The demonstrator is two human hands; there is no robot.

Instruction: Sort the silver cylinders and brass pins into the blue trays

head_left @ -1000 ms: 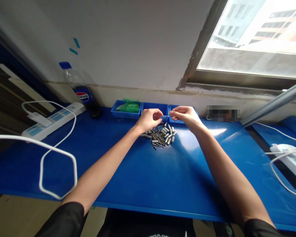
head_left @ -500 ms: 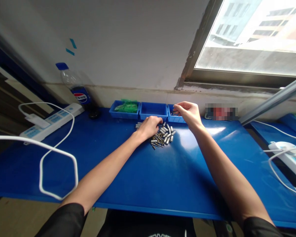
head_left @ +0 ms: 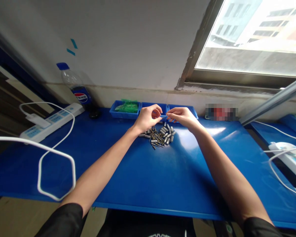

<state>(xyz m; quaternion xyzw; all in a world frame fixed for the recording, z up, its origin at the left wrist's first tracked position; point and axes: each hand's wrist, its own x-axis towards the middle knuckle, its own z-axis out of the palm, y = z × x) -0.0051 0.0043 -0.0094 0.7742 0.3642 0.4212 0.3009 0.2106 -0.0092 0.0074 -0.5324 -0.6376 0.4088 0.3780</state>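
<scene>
My left hand and my right hand meet fingertip to fingertip above the back of the blue table. Both are closed in a pinch; whatever lies between the fingers is too small to make out. Just below them is a pile of small metal parts: short silver cylinders and thin, dark and brass-coloured pins or screws. Behind my hands, the middle blue bin and the right blue bin are partly covered by them.
At the left, a blue bin holds green plastic bags. A cola bottle and a white power strip stand farther left, with a looping white cable. A metal post rises at the right.
My right hand has come left, away from the right bin. My left hand has lifted off the metal pile, and the fingertips of both now meet.
</scene>
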